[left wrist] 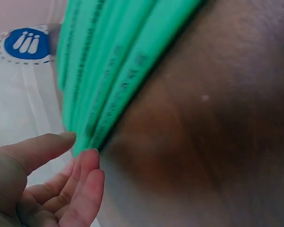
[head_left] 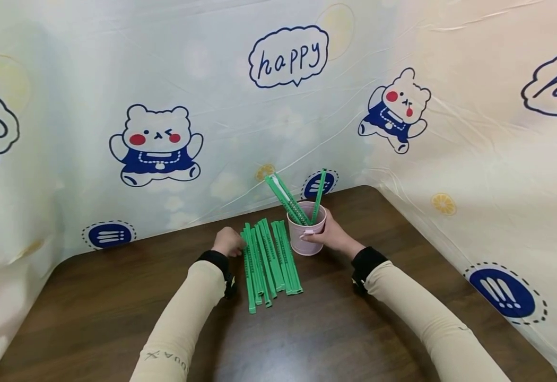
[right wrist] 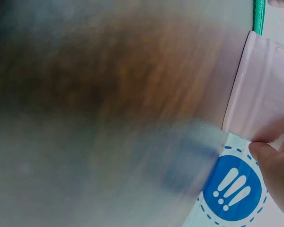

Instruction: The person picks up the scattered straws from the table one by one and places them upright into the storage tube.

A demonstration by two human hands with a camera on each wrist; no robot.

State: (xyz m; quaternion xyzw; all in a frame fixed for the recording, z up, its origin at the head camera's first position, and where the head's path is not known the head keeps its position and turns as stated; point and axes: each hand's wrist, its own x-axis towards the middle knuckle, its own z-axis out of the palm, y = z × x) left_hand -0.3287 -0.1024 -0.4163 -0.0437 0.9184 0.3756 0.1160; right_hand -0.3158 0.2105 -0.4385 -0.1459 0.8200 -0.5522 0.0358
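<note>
Slim green printed packets [head_left: 266,260] lie side by side on the table, in the middle of the head view. My left hand [head_left: 229,242] is at their far left ends. In the left wrist view its thumb [left wrist: 42,147] and loosely bent fingertips stand apart on either side of the packet ends [left wrist: 87,130]; whether they touch is hard to tell. My right hand [head_left: 333,233] grips a small pink bucket [head_left: 302,245] from its right side. Several green packets [head_left: 288,199] stand in that bucket, leaning left, and another [head_left: 319,196] leans right. The bucket's inside bottom is hidden.
The dark wooden table [head_left: 116,313] has rounded far corners. Behind it and along both sides hangs a pale printed cloth [head_left: 226,132] with bears and lettering. The bucket stands near the far edge, just right of the lying packets.
</note>
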